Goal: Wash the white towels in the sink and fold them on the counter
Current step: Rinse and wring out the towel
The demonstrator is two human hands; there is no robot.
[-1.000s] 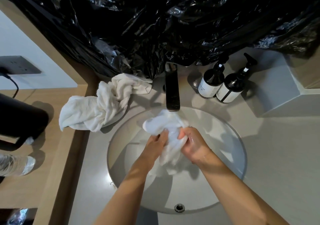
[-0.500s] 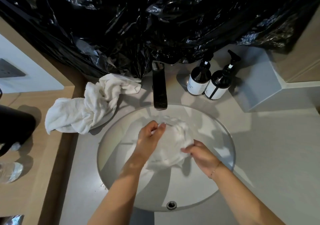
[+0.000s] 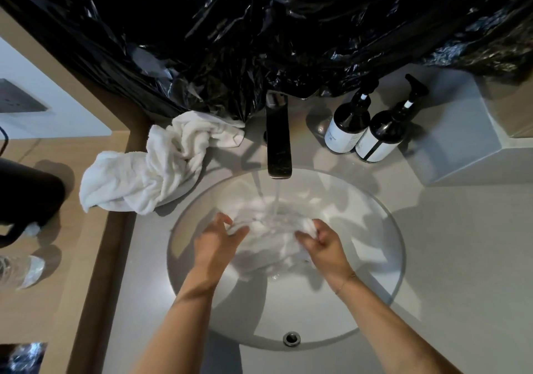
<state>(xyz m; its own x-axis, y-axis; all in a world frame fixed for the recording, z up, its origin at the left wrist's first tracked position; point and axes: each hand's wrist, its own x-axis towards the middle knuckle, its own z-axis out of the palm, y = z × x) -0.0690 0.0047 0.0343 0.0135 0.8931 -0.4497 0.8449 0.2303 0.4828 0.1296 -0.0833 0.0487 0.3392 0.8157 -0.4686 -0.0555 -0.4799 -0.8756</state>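
A wet white towel (image 3: 271, 229) lies spread in the round sink (image 3: 386, 261), under water running from the dark faucet (image 3: 278, 145). My left hand (image 3: 216, 238) pinches its left edge with thumb and fingers. At the towel's right side, my right hand (image 3: 323, 241) grips a bunched fold. A second white towel (image 3: 155, 168) lies crumpled on the counter (image 3: 461, 258) to the left of the faucet, partly over the sink rim.
Two dark pump bottles (image 3: 366, 125) stand right of the faucet, beside a grey box (image 3: 461, 140). Black plastic sheeting (image 3: 259, 27) hangs over the back. A black object (image 3: 26, 200) and a clear water bottle (image 3: 20, 269) sit on the wooden shelf at left.
Earlier both hands held the towel bunched up under the faucet. They have since lowered it and pulled apart, spreading the towel in the basin under the water.
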